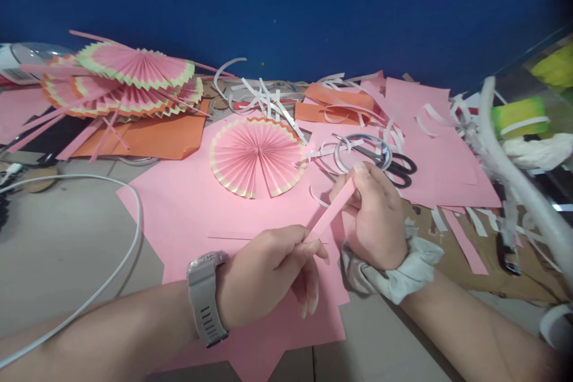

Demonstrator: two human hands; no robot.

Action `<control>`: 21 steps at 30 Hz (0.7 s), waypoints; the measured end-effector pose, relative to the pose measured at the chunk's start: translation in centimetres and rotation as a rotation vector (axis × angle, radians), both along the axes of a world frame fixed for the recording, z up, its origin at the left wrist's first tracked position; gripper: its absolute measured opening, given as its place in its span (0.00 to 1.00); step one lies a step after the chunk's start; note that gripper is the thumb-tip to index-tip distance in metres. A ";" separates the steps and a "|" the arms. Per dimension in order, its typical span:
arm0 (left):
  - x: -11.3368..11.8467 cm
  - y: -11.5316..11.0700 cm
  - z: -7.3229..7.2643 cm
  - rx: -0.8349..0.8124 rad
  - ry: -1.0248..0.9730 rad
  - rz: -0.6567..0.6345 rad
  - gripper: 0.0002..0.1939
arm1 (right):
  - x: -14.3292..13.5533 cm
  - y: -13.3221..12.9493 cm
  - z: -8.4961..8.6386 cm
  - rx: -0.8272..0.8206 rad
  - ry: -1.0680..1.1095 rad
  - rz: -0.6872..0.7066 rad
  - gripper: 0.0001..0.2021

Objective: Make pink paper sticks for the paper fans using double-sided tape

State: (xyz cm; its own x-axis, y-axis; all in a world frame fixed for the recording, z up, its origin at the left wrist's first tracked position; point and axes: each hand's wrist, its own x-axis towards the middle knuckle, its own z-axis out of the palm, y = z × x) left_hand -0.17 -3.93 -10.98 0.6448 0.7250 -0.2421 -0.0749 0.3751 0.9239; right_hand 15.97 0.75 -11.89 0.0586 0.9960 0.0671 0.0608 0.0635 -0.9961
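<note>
Stretched between my two hands is a narrow pink paper strip [332,209]. My left hand [268,268], below a grey watch, pinches its lower end between thumb and fingers. The upper end is pinched by my right hand [373,215], which has a pale scrunchie round the wrist. Beneath them lies a pink paper sheet [188,203] with jagged edges. On that sheet, beyond my hands, rests a round pleated paper fan [257,155], pink with cream and orange edging and a gap at its front. Another thin pink strip [230,236] lies just beyond my left hand.
Stacked pleated fans [134,68] with pink strips sit at the left by orange paper [147,137]. Black-handled scissors [403,170] and a tape roll [338,158] lie beyond my right hand. White paper scraps [268,98] line the blue wall [286,12]. A white cable [138,209] crosses the left.
</note>
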 end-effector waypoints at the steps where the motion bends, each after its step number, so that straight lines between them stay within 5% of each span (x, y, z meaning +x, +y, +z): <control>1: 0.0 0.0 0.0 -0.014 -0.006 0.002 0.15 | 0.0 0.1 0.0 -0.003 0.016 0.016 0.16; 7: 0.1 -0.2 -0.1 -0.025 0.008 0.092 0.14 | -0.2 -0.2 0.0 -0.031 0.174 0.255 0.18; 12: 0.2 -0.2 -0.1 0.009 0.002 0.098 0.16 | -0.4 -1.3 0.6 -0.057 -0.180 0.560 0.16; 21: 0.2 0.0 0.2 -0.004 0.047 0.038 0.18 | -0.2 -1.2 0.7 0.065 -0.327 0.367 0.18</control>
